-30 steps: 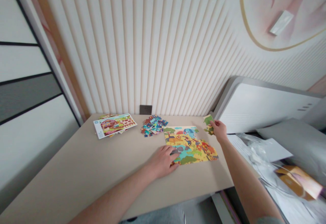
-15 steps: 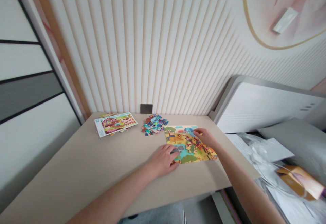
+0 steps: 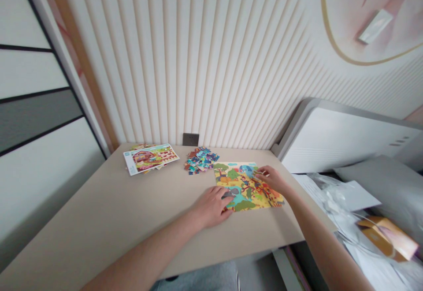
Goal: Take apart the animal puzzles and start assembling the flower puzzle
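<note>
A colourful jigsaw puzzle [image 3: 244,205] with animals and trees lies on the table's right part. My left hand [image 3: 214,205] rests over its left edge, fingers stretched out and apart, near a grey animal on a blue patch. At the upper right of the picture, my right hand [image 3: 270,179] has its thumb and fingers bent together in a pinch. A small puzzle piece [image 3: 255,174] seems to sit at these fingertips, largely hidden. The right hand and forearm cover part of the puzzle's right side.
A heap of loose puzzle pieces [image 3: 201,160] lies behind the puzzle, to its left. Farther left is a stack of picture sheets [image 3: 152,158] on the beige table [image 3: 145,207]. A ribbed wall with a dark socket [image 3: 191,139] stands behind. Plastic wrap and an orange box [image 3: 385,236] lie at right.
The right hand's fingertips have shifted slightly to the right, uncovering a bit more of the blue animal. My left hand stays on the puzzle's left edge. The view has shifted a little.
</note>
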Demonstrator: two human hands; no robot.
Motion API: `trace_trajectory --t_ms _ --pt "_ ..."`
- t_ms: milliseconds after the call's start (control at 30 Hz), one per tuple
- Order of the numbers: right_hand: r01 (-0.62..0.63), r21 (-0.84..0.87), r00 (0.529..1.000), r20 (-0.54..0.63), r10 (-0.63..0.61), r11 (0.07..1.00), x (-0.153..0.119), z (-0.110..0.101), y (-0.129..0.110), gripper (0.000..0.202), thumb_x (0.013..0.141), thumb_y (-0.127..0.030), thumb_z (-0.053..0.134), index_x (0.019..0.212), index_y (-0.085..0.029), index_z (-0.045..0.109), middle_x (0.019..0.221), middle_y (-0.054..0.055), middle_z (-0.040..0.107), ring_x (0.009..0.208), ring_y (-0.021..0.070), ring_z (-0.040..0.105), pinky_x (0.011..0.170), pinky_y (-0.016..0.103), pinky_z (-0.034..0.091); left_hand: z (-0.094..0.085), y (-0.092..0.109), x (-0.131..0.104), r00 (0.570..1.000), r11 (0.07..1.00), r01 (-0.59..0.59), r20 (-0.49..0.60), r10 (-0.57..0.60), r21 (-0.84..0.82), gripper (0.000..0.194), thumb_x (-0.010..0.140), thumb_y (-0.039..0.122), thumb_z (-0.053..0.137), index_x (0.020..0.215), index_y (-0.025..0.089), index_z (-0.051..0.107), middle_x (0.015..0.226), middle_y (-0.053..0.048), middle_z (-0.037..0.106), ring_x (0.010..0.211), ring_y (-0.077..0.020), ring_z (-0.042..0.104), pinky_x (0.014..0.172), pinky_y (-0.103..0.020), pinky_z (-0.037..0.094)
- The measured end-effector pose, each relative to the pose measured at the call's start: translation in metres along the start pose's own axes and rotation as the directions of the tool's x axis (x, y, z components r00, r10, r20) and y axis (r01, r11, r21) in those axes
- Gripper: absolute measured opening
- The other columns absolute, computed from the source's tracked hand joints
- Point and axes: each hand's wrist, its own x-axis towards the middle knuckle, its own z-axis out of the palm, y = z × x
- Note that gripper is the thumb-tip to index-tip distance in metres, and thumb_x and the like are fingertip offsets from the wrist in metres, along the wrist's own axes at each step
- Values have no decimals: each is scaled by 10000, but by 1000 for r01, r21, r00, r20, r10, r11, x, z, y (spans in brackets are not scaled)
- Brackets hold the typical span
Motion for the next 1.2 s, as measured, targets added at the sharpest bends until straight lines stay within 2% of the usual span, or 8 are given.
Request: trace_trajectory --t_ms 100,200,300,533,733,967,1067,1200 --pt "161 4 976 146 -160 987 4 5 -19 448 935 -572 486 1070 -231 744 1040 73 753 941 247 673 844 344 516 -1 1 0 1000 1000 5 -2 -5 -10 383 952 479 535 1273 285 612 1272 -83 585 1204 -271 519 1047 -434 418" --pt "179 -117 984 28 -177 977 21 21 -30 488 959 -554 469 1241 -215 679 1251 111 687 1141 279 620 991 395 460 0 0 0 995 997 82 -48 -82 2 423 965 500 499 1306 262 575 1282 -100 579 1222 -283 509 1068 -458 394" --pt "191 -151 981 10 -192 970 45 45 -40 556 936 -550 528 1372 -210 586 1415 130 579 1293 309 520 1087 441 378 4 -2 -1 976 981 190 -116 -184 42 449 952 505 512 1303 229 559 1330 -129 549 1271 -314 472 1094 -495 362" --pt "239 -199 968 -30 -249 951 69 93 -77 516 971 -548 473 1385 -256 568 1340 121 597 1251 289 510 1054 407 362 10 -5 -1 970 971 225 -114 -215 77 446 927 471 546 1281 201 562 1377 -142 518 1305 -323 444 1112 -492 341" --pt "191 -253 970 -96 -221 949 65 90 -75 453 971 -567 449 1177 -227 666 1140 131 613 1138 297 525 1016 434 340 7 -4 -1 971 972 229 -84 -224 60 463 901 446 575 1299 212 552 1351 -134 531 1288 -321 448 1105 -490 341" --pt "270 -103 930 -230 -287 957 63 85 -72 352 979 -513 428 1063 -198 561 984 89 634 887 231 593 838 326 438 5 -3 0 970 968 239 -71 -234 71 478 895 449 574 1308 208 550 1338 -133 541 1282 -325 448 1101 -493 343" --pt "326 -55 915 -231 -330 944 64 76 -70 293 967 -496 461 984 -216 546 843 51 635 801 221 589 766 313 436 2 0 0 968 964 250 -57 -246 85 473 902 446 564 1314 214 544 1326 -124 551 1272 -314 457 1094 -485 353" --pt "293 -23 922 -258 -289 956 75 58 -62 282 983 -470 434 1012 -214 548 832 51 645 783 207 591 728 298 442 -1 2 1 972 967 235 -54 -231 100 443 910 442 552 1286 208 562 1307 -120 568 1255 -307 471 1084 -472 362"
